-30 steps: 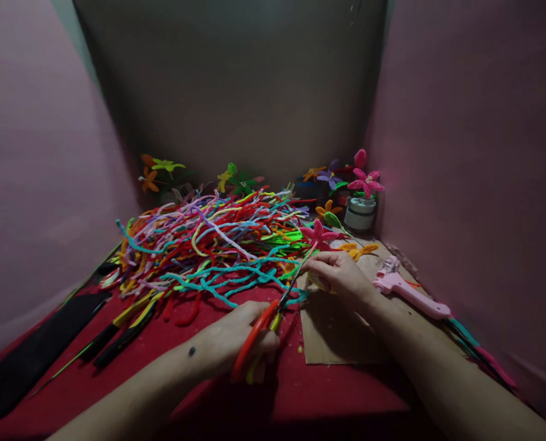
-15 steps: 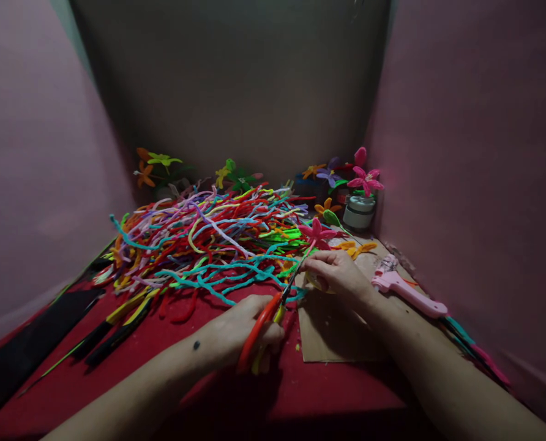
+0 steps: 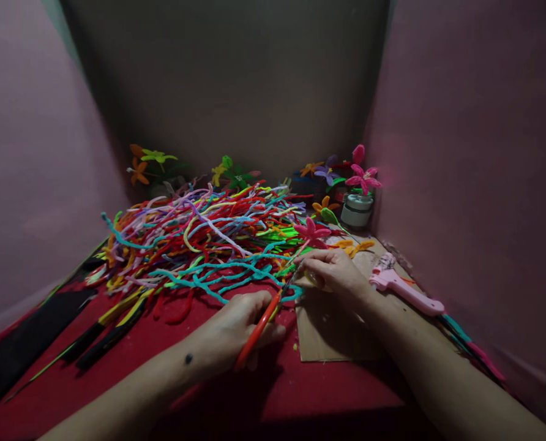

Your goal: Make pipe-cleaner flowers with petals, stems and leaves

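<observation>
My left hand (image 3: 248, 324) is closed round the red-orange handles of a pair of scissors (image 3: 259, 331), whose blades point up and right toward my other hand. Fingers pinched, my right hand (image 3: 330, 272) holds the stem of a pink pipe-cleaner flower (image 3: 311, 233) just above the cardboard. The blade tips meet the stem near my right fingertips; whether they are cutting into it is too small to tell. Beside both hands lies a large pile of coloured pipe cleaners (image 3: 209, 229), with turquoise ones nearest the scissors.
A pink glue gun (image 3: 406, 291) lies right of my right hand, on the cardboard (image 3: 341, 343). Behind it stands a white jar (image 3: 356, 211) with pink flowers. Black-wrapped bundles (image 3: 112, 334) and a black strip (image 3: 29, 343) lie left on the red cloth (image 3: 337, 392).
The scissors' handles have come closer together in my left hand. The whole view has shifted slightly, moving the objects a little left in the picture.
</observation>
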`<state>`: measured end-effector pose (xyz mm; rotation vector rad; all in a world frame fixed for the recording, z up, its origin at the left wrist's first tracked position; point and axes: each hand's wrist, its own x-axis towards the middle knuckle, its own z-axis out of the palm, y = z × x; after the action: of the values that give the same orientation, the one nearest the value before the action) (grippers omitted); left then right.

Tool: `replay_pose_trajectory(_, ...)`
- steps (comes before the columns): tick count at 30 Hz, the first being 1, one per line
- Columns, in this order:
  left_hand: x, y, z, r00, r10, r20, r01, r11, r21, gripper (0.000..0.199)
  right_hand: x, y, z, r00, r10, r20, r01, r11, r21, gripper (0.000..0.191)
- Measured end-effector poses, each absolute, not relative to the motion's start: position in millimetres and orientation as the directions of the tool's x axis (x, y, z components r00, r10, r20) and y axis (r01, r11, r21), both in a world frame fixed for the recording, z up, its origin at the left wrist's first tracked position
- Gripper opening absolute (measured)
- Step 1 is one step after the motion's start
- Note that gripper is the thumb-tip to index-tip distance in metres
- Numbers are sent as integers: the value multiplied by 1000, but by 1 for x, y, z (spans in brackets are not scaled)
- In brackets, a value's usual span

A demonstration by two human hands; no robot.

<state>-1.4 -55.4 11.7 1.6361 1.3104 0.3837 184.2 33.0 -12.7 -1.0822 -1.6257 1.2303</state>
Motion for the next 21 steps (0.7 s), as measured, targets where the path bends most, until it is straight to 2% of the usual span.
replay_pose_trajectory(3, -15, -63, 25, 360, 899, -251, 662, -56, 748, 23, 185, 34, -11, -290, 952, 96, 165, 149, -975, 20)
replay_pose_trajectory(5, -31, -65, 29, 296, 934, -202, 751, -96, 653, 25, 186, 33, -10, -282, 956, 83, 172, 135, -976, 21)
replay_pose_trajectory(6, -41, -65, 30, 252, 957, -142, 807, -127, 576, 24, 186, 33, -9, -278, 957, 80, 164, 130, -978, 22)
replay_pose_trajectory(8, -61, -63, 26, 184, 982, -37, 932, -163, 323, 20, 186, 31, -8, -260, 962, 87, 126, 123, -984, 21)
replay_pose_trajectory(10, -78, -60, 21, 48, 998, 28, 998, -48, 27, 18, 186, 30, -6, -243, 964, 105, 83, 128, -988, 21)
replay_pose_trajectory(11, -83, -58, 18, 16, 999, 31, 997, -14, -71, 21, 185, 29, -6, -239, 964, 117, 62, 135, -989, 21)
replay_pose_trajectory(12, -86, -57, 16, 16, 997, 70, 990, -7, -139, 22, 185, 28, -5, -243, 961, 131, 42, 145, -989, 21)
replay_pose_trajectory(14, -84, -55, 14, 31, 986, 166, 982, 1, -190, 25, 185, 25, -3, -265, 950, 164, 8, 172, -985, 20)
replay_pose_trajectory(15, -79, -54, 15, 51, 982, 181, 985, -20, -170, 27, 185, 24, -2, -276, 944, 179, -5, 185, -983, 20)
replay_pose_trajectory(16, -70, -53, 16, 79, 972, 221, 994, -61, -87, 27, 184, 22, -1, -287, 938, 193, -12, 198, -980, 20)
replay_pose_trajectory(18, -49, -47, 20, 181, 951, 251, 951, -234, 201, 27, 184, 19, 0, -303, 927, 222, -10, 230, -973, 20)
replay_pose_trajectory(20, -24, -38, 23, 240, 935, 261, 786, -345, 512, 25, 184, 17, 1, -320, 911, 262, -2, 275, -961, 20)
replay_pose_trajectory(21, -13, -32, 24, 247, 929, 277, 685, -369, 628, 25, 184, 16, 0, -330, 901, 282, 0, 299, -954, 20)
